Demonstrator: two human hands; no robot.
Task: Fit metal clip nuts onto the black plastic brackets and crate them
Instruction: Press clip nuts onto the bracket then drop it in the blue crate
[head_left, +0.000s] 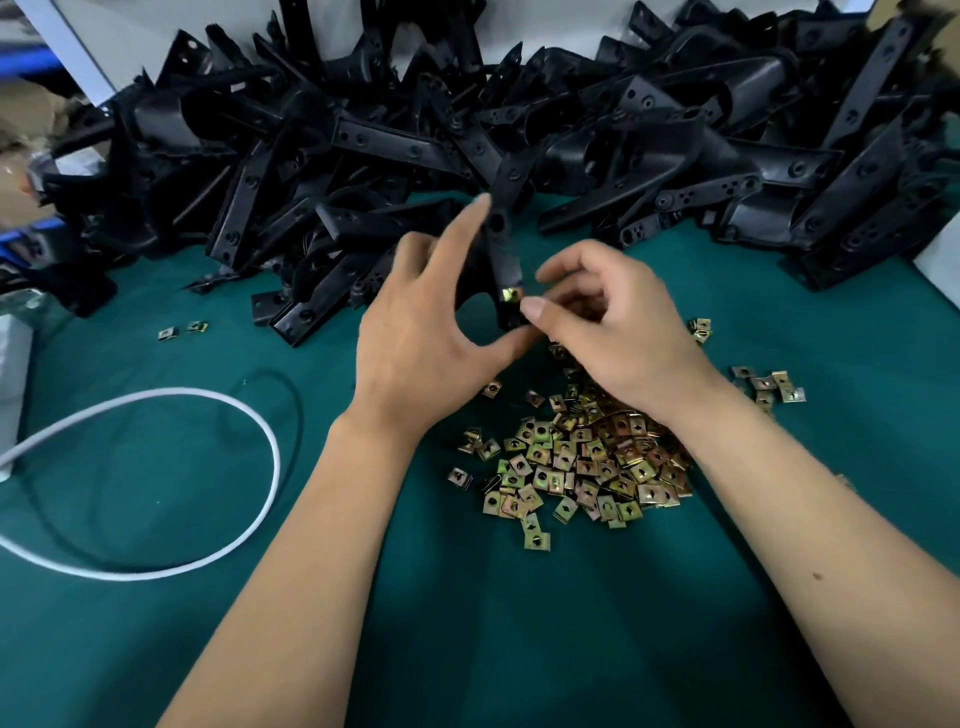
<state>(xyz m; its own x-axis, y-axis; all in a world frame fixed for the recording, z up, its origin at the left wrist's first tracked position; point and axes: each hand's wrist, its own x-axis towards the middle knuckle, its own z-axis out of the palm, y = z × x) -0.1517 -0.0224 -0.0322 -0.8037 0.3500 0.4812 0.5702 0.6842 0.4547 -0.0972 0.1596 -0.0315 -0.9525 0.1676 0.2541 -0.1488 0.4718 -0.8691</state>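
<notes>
My left hand (415, 332) holds a black plastic bracket (503, 228) upright above the green table, thumb under its lower end and fingers behind it. A brass-coloured clip nut (510, 295) sits on the bracket's lower end. My right hand (608, 317) has its fingers curled and its thumb tip touches the nut from the right. A heap of loose clip nuts (582, 462) lies on the table below my right wrist. A big pile of black brackets (467, 135) fills the back of the table.
A white cable (260, 431) loops over the green table (467, 623) at the left. Two stray nuts (182, 330) lie left of centre, a few more nuts (769, 387) at the right. A white box edge (10, 374) stands at the far left.
</notes>
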